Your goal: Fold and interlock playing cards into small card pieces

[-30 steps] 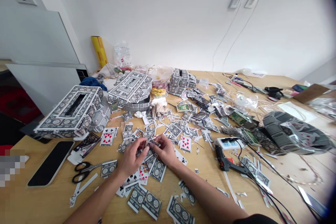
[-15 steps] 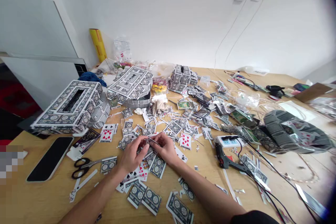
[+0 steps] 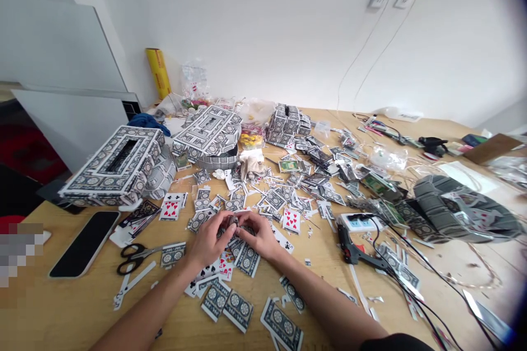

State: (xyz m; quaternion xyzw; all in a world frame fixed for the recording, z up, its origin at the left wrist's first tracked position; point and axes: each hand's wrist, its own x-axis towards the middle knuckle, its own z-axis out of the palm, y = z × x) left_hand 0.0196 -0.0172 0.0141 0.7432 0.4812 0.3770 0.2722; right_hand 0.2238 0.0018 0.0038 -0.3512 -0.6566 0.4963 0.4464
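Observation:
My left hand (image 3: 212,238) and my right hand (image 3: 259,235) meet near the middle of the table, fingertips pinched together on a small folded card piece (image 3: 233,220). The fingers cover part of it. Just below them lie patterned playing cards (image 3: 247,259) and some face-up cards (image 3: 225,266). A seven-of-hearts-like card (image 3: 291,220) is to the right of my right hand. Black-handled scissors (image 3: 134,256) lie left of my left hand, their blades touching a patterned card.
A phone (image 3: 85,244) and a card-covered box (image 3: 113,167) are at the left. A glue gun (image 3: 356,252) with cables and a power strip (image 3: 360,222) lie right. Card scraps (image 3: 284,197) spread behind my hands. A curved card structure (image 3: 461,208) stands far right.
My fingers have shifted around the small card piece, and the right fingers now arch more over it. The whole view has moved slightly.

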